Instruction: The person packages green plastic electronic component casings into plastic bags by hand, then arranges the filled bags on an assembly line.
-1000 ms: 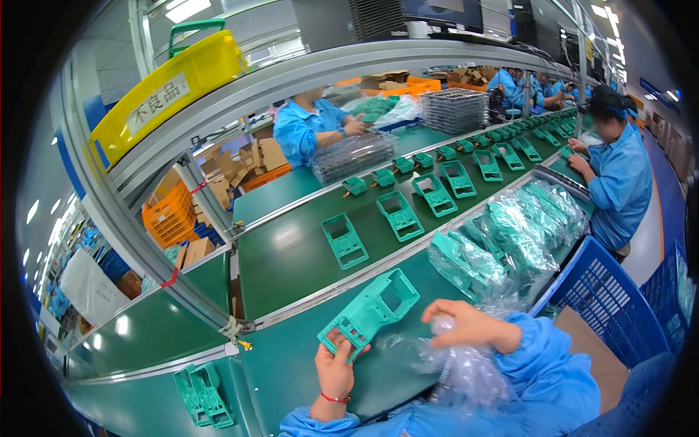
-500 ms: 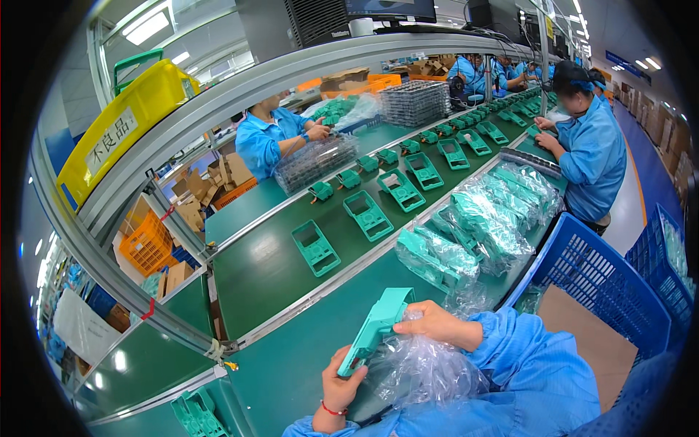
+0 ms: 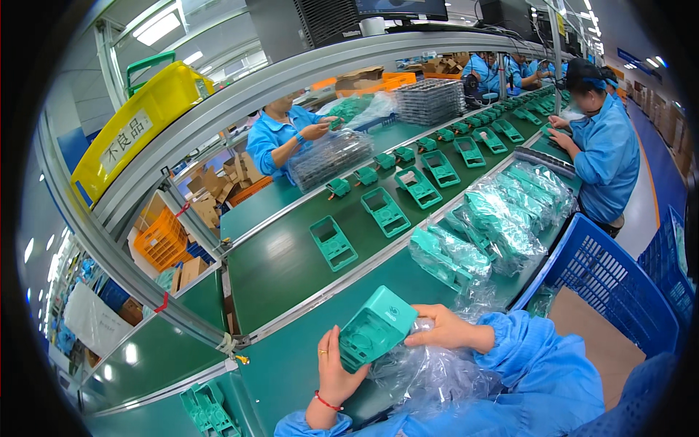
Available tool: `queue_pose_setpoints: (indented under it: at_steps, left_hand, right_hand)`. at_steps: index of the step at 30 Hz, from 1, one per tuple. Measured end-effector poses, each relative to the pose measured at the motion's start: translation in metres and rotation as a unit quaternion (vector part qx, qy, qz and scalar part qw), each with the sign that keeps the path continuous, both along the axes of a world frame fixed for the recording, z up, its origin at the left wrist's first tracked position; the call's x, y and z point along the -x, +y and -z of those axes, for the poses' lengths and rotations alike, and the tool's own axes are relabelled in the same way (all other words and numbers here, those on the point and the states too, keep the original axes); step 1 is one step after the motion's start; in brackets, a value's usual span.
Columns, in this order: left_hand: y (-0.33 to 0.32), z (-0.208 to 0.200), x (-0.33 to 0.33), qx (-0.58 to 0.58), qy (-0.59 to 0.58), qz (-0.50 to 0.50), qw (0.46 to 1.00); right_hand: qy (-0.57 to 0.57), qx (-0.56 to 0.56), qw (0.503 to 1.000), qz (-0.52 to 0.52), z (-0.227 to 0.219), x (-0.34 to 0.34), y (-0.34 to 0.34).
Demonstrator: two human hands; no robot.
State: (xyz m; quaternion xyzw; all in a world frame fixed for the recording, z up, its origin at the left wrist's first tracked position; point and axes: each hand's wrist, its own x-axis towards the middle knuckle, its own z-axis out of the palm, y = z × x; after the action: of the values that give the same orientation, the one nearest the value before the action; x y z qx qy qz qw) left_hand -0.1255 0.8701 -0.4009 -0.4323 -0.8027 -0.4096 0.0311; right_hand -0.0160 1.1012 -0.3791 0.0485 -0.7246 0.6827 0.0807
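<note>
A green plastic housing (image 3: 377, 325) with a window and round cut-outs is held up between my two hands, tilted so its front face shows. My left hand (image 3: 337, 370) grips its lower left end, a red cord round the wrist. My right hand (image 3: 443, 328) holds the upper right edge between thumb and fingers. Beneath it, a crumpled clear plastic bag (image 3: 444, 375) lies against my blue sleeves. To the right of the work surface, more green housings in clear bags (image 3: 502, 218) are heaped.
Beyond runs a dark green conveyor (image 3: 284, 291) with rows of green housings (image 3: 333, 242) and smaller green parts. A blue crate (image 3: 608, 284) stands at my right, a yellow bin (image 3: 138, 135) upper left. Two green housings (image 3: 210, 409) lie lower left. Co-workers in blue (image 3: 604, 153) work nearby.
The housing has been turned from edge-on to show its front face. Both hands still hold it. The whole view has shifted slightly.
</note>
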Motion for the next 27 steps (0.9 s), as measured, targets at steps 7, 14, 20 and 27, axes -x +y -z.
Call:
queue_pose_setpoints:
  at_steps: [7, 14, 20, 27]
  left_hand:
    - [0.001, 0.012, 0.012, -0.026, 0.125, -0.031, 0.991]
    - [-0.005, 0.021, 0.125, 0.046, 0.061, -0.174, 0.982]
    - [0.026, 0.046, 0.226, 0.158, 0.011, -0.329, 0.931]
    - [0.044, 0.078, 0.238, 0.175, 0.006, -0.393, 0.903]
  right_hand:
    - [0.004, -0.040, 0.999, 0.001, -0.005, -0.002, 0.003]
    - [-0.191, -0.467, 0.860, 0.078, -0.077, -0.041, 0.033]
    - [-0.206, -0.605, 0.711, 0.293, -0.028, -0.045, 0.049]
    - [-0.176, -0.596, 0.690, 0.371, -0.007, -0.032, 0.070]
